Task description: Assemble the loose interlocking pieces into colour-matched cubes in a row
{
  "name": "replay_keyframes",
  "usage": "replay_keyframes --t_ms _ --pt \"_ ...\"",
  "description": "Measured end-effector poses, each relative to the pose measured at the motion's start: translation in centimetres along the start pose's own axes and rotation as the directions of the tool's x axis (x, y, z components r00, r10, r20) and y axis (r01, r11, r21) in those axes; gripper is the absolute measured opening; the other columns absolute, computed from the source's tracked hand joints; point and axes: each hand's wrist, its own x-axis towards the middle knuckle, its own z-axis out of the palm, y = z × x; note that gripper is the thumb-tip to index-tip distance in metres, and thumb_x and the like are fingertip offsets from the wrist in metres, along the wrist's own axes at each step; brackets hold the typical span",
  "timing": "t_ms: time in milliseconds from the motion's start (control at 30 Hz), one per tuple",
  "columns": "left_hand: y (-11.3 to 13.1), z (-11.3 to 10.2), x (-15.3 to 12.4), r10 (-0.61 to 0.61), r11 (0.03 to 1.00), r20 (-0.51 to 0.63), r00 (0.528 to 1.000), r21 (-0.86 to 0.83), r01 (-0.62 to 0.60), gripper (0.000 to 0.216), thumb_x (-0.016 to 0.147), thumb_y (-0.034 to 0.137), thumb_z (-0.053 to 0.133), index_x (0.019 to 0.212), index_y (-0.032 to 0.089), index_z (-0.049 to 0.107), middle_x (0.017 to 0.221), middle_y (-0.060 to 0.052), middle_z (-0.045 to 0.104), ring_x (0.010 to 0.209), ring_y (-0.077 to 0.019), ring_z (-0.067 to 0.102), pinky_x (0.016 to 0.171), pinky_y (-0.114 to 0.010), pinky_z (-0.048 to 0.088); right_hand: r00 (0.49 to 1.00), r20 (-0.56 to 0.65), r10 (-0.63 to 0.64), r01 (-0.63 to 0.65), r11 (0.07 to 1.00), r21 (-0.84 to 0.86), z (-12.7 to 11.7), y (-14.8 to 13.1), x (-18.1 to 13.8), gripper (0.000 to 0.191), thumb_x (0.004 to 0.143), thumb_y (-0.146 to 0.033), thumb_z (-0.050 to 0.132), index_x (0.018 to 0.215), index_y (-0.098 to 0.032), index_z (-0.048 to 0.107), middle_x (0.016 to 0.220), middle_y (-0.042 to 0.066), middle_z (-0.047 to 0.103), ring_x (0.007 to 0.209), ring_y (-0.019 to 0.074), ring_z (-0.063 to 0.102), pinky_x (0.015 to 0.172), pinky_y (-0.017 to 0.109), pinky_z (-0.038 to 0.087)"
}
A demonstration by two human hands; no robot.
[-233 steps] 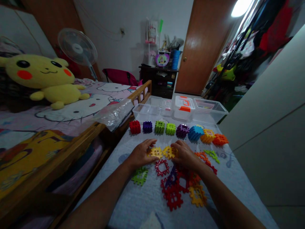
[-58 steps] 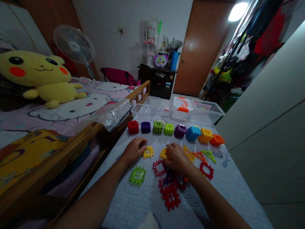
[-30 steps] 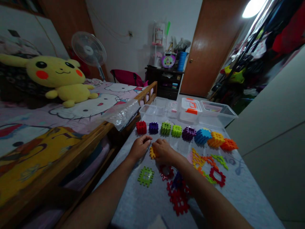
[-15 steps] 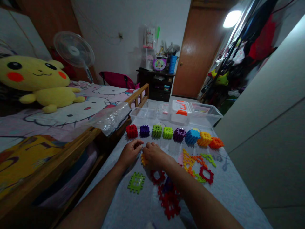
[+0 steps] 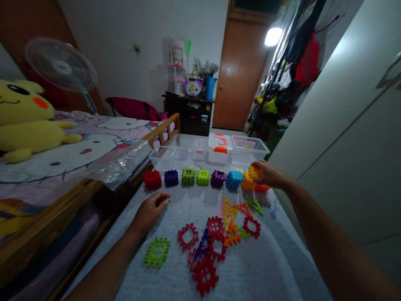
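My right hand (image 5: 268, 174) reaches to the right end of a row of coloured plastic cubes and is closed on a yellow cube (image 5: 252, 172), held just above the orange cube (image 5: 248, 184). The row runs from a red cube (image 5: 152, 179) past purple, green and blue ones (image 5: 233, 179). My left hand (image 5: 151, 210) rests on the grey cloth (image 5: 194, 200) with fingers curled and nothing visible in them. Several flat interlocking pieces lie loose nearer me: a green one (image 5: 156, 252), red ones (image 5: 205, 274) and a mixed pile (image 5: 233, 223).
Clear plastic boxes (image 5: 247, 148) and a white case with orange latch (image 5: 219, 146) stand behind the row. A bed with a wooden frame (image 5: 103, 196), a crumpled plastic bag (image 5: 120, 165) and a yellow plush toy (image 5: 21, 121) lies left. A white wardrobe (image 5: 341, 138) rises right.
My right hand left the spot beside my left hand and carried the yellow cube to the row's right end. My left hand stays on the cloth. The camera turned right.
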Motion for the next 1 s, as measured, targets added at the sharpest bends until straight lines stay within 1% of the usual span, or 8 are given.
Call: replay_keyframes --t_ms 133,500,600,667,733,800,867,1000 --pt "-0.5 0.0 0.2 -0.004 1.0 0.006 1.0 0.016 0.004 0.041 0.067 0.052 0.064 0.089 0.018 0.07 0.084 -0.005 0.073 0.08 -0.0238 0.066 0.077 -0.034 0.05 0.999 0.041 0.025 -0.023 0.999 -0.031 0.8 1.9 1.7 0.054 0.067 -0.02 0.066 0.12 -0.015 0.059 0.113 0.013 0.058 0.105 0.0257 0.054 0.092 0.034 0.043" --pt "-1.0 -0.1 0.2 -0.017 0.999 0.027 0.999 0.036 0.016 0.042 0.068 0.052 0.063 0.092 0.018 0.07 0.086 -0.005 0.073 0.082 -0.0244 0.067 0.075 -0.032 0.051 0.995 0.096 0.035 -0.033 0.999 -0.02 3.0 1.8 2.6 0.064 0.066 -0.019 0.069 0.128 -0.013 0.055 0.122 0.016 0.054 0.111 0.0284 0.053 0.095 0.038 0.043" --pt "-0.8 -0.1 0.2 -0.014 0.998 0.029 0.999 0.062 0.012 0.041 0.07 0.051 0.062 0.093 0.018 0.07 0.089 -0.005 0.073 0.083 -0.0245 0.067 0.077 -0.033 0.051 0.999 0.031 0.044 -0.043 0.999 -0.007 2.4 1.5 1.3 0.075 0.069 -0.023 0.07 0.139 -0.012 0.044 0.134 0.02 0.046 0.123 0.0329 0.045 0.102 0.044 0.039" --pt "-0.8 -0.1 0.2 -0.011 0.997 0.031 0.999 0.072 0.009 0.041 0.07 0.051 0.061 0.093 0.018 0.069 0.089 -0.005 0.073 0.084 -0.0247 0.067 0.077 -0.033 0.05 0.994 -0.095 0.047 -0.045 0.999 0.024 1.9 1.0 -0.3 0.077 0.073 -0.029 0.068 0.142 -0.012 0.039 0.138 0.02 0.042 0.129 0.0345 0.04 0.106 0.046 0.035" --pt "-0.8 -0.1 0.2 -0.007 0.997 0.036 0.999 0.082 0.004 0.041 0.071 0.051 0.06 0.093 0.018 0.069 0.088 -0.005 0.073 0.084 -0.0248 0.067 0.077 -0.033 0.05 0.971 -0.234 0.046 -0.031 0.997 0.068 1.8 0.1 -2.3 0.068 0.077 -0.031 0.064 0.139 -0.013 0.043 0.135 0.019 0.045 0.127 0.0332 0.042 0.106 0.046 0.035" --pt "-0.7 0.0 0.2 0.003 0.995 0.041 0.999 0.097 -0.007 0.04 0.071 0.051 0.059 0.093 0.018 0.069 0.087 -0.005 0.073 0.083 -0.0246 0.067 0.077 -0.033 0.05 0.959 -0.281 0.034 0.001 0.992 0.123 2.4 -1.4 -4.5 0.051 0.081 -0.028 0.059 0.129 -0.017 0.052 0.127 0.016 0.053 0.118 0.0295 0.051 0.101 0.044 0.041" --pt "-0.6 0.0 0.1 0.01 0.994 0.047 0.999 0.111 -0.015 0.04 0.071 0.051 0.058 0.093 0.018 0.068 0.087 -0.004 0.072 0.083 -0.0242 0.067 0.076 -0.032 0.05 0.982 -0.187 -0.008 0.046 0.978 0.201 3.8 -3.2 -6.4 0.034 0.084 -0.024 0.054 0.117 -0.02 0.06 0.117 0.011 0.06 0.107 0.0251 0.057 0.093 0.04 0.046" --pt "-0.4 0.0 0.0 0.012 0.991 0.045 0.999 0.136 -0.018 0.041 0.072 0.051 0.057 0.093 0.018 0.068 0.087 -0.004 0.072 0.083 -0.0239 0.066 0.076 -0.032 0.05 0.987 -0.036 -0.159 0.163 0.961 0.225 7.6 -6.7 -8.1 0.023 0.087 -0.017 0.05 0.103 -0.017 0.067 0.101 0.009 0.065 0.094 0.0214 0.06 0.085 0.033 0.047"
